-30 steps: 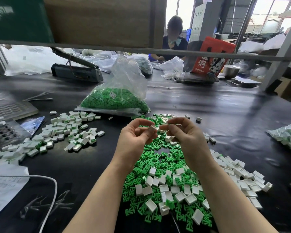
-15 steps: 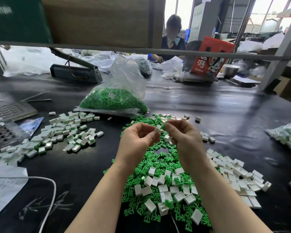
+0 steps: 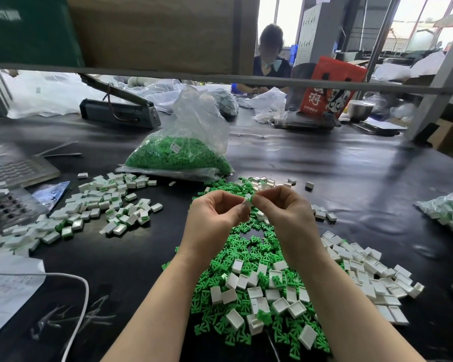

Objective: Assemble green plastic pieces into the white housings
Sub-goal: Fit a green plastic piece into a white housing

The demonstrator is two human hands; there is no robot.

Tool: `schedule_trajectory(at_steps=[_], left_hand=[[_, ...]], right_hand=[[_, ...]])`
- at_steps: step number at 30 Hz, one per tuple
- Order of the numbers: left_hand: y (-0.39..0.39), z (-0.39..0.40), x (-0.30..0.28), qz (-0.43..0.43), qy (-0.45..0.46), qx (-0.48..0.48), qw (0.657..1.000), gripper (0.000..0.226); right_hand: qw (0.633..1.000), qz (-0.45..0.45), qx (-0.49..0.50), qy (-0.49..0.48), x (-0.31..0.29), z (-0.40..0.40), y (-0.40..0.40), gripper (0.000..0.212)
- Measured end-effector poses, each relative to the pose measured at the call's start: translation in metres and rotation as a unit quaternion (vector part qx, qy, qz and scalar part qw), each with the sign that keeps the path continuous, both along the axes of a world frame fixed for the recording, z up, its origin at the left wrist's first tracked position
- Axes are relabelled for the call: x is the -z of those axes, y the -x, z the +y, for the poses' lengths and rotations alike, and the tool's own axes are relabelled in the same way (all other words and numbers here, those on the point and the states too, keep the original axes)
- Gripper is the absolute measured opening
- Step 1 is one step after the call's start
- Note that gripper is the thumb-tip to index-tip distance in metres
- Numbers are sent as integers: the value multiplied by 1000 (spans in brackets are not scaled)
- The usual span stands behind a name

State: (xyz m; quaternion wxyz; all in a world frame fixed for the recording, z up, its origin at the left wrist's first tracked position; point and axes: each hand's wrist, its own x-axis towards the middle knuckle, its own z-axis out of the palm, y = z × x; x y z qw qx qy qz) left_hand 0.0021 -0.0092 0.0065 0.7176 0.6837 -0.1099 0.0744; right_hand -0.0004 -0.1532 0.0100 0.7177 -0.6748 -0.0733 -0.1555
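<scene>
Hands [image 3: 249, 205] slightly lower (label [image 3: 175, 148] unreadable)

Factory assembly floor: black worktop [image 3: 351, 178] heaped with loose plastic parts, bagged stock [image 3: 178, 155] and a heat sealer [image 3: 118, 111] beyond the hands.

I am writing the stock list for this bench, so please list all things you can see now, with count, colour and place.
loose green pieces: many, green, pile at centre of the black table
empty housings: many, white, on and right of that pile
assembled pile: many, white with green, left
bag of green pieces: one, clear, behind the pile
heat sealer: one, grey, far left
red bag: one, far right
second person: one, across the table
left hand: pinches a white housing
right hand: pinches a green piece
</scene>
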Motion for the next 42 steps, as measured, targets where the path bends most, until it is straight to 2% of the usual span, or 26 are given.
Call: schedule_trajectory(at_steps=[3,6,8,10,12,19,26,36,42], left_hand=[[0,2,1,-7,-14,-2,1000,5],[-2,5,2,-21,-70,-8,997,2],[-2,6,3,-25,-101,-11,995,5],[-3,5,5,-32,-133,-17,990,7],[-4,6,7,-36,-157,-20,987,8],[-6,12,8,-1,-178,11,984,7],[-5,16,3,10,-169,49,984,5],[-1,19,-2,16,-152,95,984,10],[1,19,-4,4,-158,105,982,11]], right_hand=[[998,2,0,64,-1,-3,1,6],[987,30,-8,156,-1,-9,1,9],[970,35,-13,242,0,-12,0,6],[938,21,-19,346,1,-14,0,13],[920,15,-34,391,2,-14,0,22],[905,12,-75,418,1,-16,2,25],[918,19,-125,375,-1,-18,4,37],[916,47,-169,360,4,-20,1,31],[913,42,-172,366,4,-20,0,35]])
